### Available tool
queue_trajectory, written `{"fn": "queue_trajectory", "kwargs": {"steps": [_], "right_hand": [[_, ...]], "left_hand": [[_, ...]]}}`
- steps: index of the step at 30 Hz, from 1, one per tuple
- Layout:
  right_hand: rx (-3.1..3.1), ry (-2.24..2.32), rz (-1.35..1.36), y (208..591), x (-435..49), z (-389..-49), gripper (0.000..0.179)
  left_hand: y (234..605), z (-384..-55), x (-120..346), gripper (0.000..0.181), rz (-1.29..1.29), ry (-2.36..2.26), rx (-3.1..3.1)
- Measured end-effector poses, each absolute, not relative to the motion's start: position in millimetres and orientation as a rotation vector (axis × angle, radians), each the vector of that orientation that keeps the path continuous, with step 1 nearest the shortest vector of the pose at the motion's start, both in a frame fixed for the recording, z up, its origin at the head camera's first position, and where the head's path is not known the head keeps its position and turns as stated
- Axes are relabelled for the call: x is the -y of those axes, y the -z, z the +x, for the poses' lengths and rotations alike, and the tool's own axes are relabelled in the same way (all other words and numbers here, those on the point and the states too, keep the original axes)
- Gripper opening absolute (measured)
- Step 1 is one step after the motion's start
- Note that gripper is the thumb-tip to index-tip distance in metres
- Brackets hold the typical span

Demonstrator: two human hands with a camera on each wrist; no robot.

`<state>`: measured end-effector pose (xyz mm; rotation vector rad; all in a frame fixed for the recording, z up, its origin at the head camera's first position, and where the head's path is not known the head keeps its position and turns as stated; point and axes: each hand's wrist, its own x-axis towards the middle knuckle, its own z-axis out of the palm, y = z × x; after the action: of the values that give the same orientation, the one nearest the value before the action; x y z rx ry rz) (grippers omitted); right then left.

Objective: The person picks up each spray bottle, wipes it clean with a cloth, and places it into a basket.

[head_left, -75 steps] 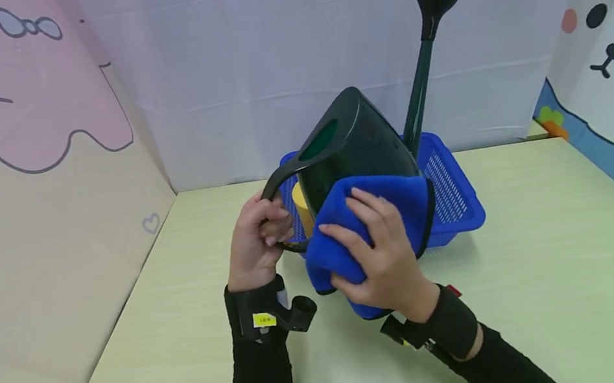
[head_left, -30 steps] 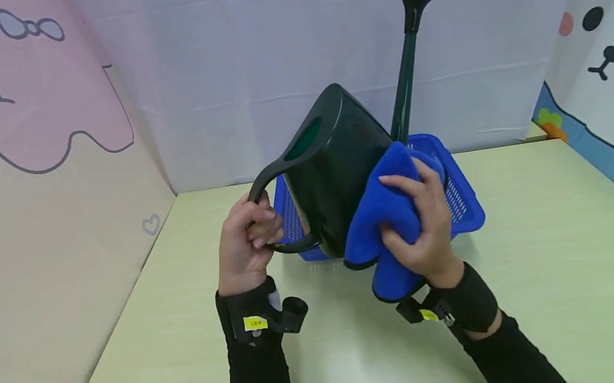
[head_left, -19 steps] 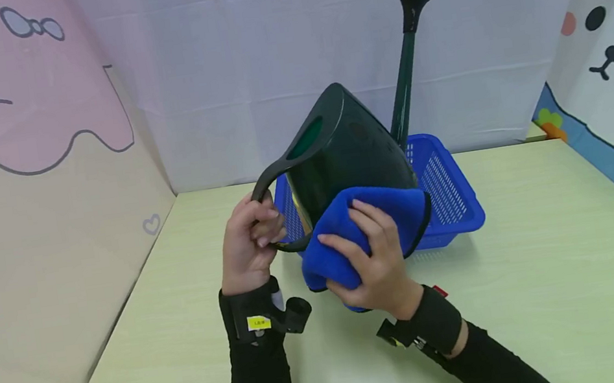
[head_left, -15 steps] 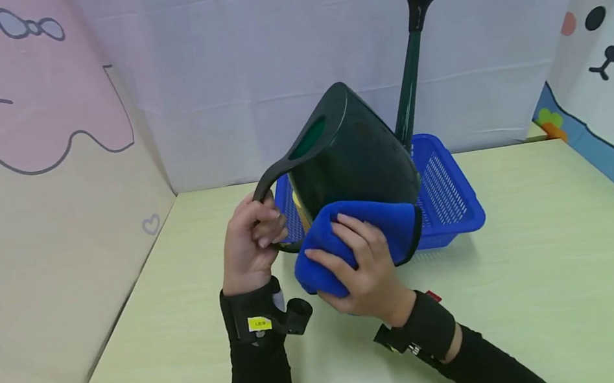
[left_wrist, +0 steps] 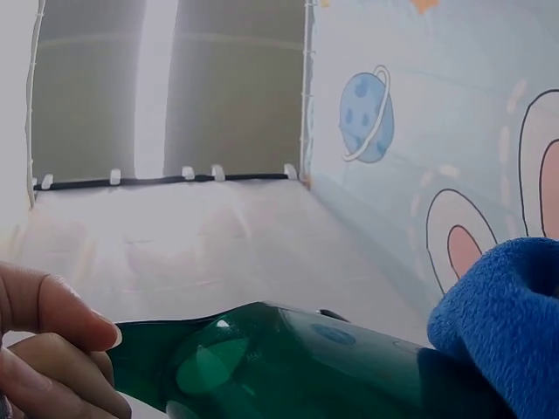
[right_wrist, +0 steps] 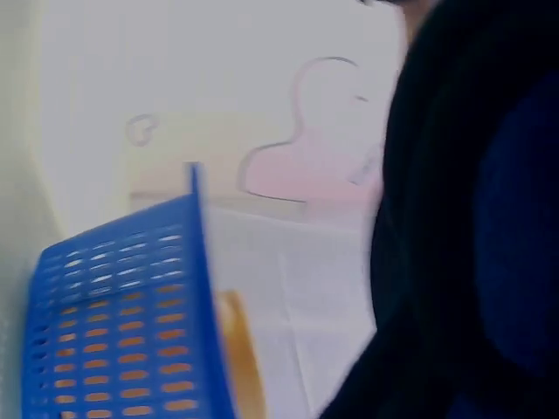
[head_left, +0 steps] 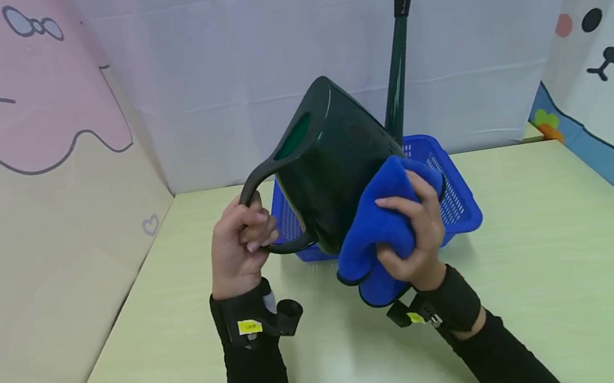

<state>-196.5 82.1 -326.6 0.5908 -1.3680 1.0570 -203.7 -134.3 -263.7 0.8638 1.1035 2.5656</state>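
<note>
A dark green watering can point(head_left: 331, 155) is held tilted above the table, its long spout rising to a black head at the upper right. My left hand point(head_left: 241, 243) grips the can's handle, fingers curled round it. In my right hand point(head_left: 419, 234) is a bunched blue cloth point(head_left: 379, 227) with dark edging, pressed against the lower right side of the can. The left wrist view shows the cloth point(left_wrist: 507, 323) at the right end of the can's green body point(left_wrist: 306, 367). Part of the can's base is hidden behind the cloth.
A blue perforated plastic basket point(head_left: 452, 197) stands on the pale table point(head_left: 556, 248) behind the can. Something orange-yellow point(right_wrist: 240, 349) shows in it in the right wrist view. A white cloth wall hangs at the back, with printed walls at both sides.
My right hand has slid the cloth from the can's lower left side to its lower right. The can and my left hand have shifted slightly left and up.
</note>
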Motion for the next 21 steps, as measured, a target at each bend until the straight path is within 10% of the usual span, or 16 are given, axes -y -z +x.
{"fn": "queue_trajectory", "kwargs": {"steps": [21], "right_hand": [[1.324,-1.271,0.384,293.4,-132.7,-195.7,0.043]], "left_hand": [[267.1,-209.5,105.8,0.035,0.744,-2.637,-1.363]]}}
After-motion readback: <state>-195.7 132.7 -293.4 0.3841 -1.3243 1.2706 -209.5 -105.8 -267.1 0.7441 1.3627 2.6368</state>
